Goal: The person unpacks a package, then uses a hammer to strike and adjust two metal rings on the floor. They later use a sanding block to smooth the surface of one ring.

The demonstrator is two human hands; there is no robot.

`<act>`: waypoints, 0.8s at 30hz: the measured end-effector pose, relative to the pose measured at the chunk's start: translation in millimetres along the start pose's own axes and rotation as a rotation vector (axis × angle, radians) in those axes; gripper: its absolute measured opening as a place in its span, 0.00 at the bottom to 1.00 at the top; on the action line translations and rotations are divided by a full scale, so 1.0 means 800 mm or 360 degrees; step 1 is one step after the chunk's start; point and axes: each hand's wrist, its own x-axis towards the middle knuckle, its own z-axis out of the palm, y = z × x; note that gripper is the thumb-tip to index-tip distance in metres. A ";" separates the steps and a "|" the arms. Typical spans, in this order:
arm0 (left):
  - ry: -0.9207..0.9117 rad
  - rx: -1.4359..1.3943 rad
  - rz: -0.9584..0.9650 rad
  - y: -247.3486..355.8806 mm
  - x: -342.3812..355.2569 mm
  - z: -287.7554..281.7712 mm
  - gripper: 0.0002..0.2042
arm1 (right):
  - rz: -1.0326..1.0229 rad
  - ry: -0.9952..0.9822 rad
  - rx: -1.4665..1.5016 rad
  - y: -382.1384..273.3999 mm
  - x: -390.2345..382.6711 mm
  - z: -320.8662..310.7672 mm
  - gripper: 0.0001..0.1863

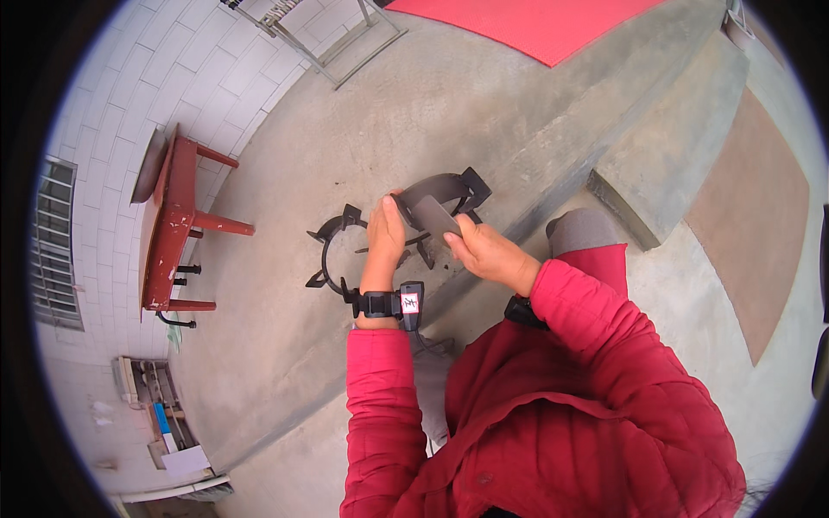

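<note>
A black gas-stove pot stand [440,186], a ring with broad prongs, is held up before me, tilted. My left hand [386,237] grips its left side, the fingers partly hidden behind the rim. Pinched between the thumb and fingers of my right hand [488,252] is a thin, flat grey piece [433,216] with straight edges; its exact kind is unclear. It lies over or against the inner side of the ring; contact cannot be made out. Just left of my left hand, a second black pot stand [326,268] rests on the concrete floor, its prongs upward.
A worn red wooden table [181,216] stands by the white brick wall at left. A metal frame [345,43] is at the far side, near a red mat [535,22]. A raised concrete step [678,155] lies right, beyond my grey-covered knee [585,229].
</note>
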 end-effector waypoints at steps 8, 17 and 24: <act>-0.0018 0.0057 0.0006 -0.014 -0.005 -0.008 0.27 | 0.0221 0.0003 0.0290 -0.002 0.000 0.022 0.12; 0.0007 0.0006 0.0028 -0.009 0.014 0.006 0.28 | 0.0083 -0.0039 -0.0099 0.010 0.005 0.003 0.12; -0.0016 -0.0026 -0.0008 -0.006 0.013 0.017 0.28 | -0.0047 0.0184 0.0134 0.009 -0.002 -0.010 0.13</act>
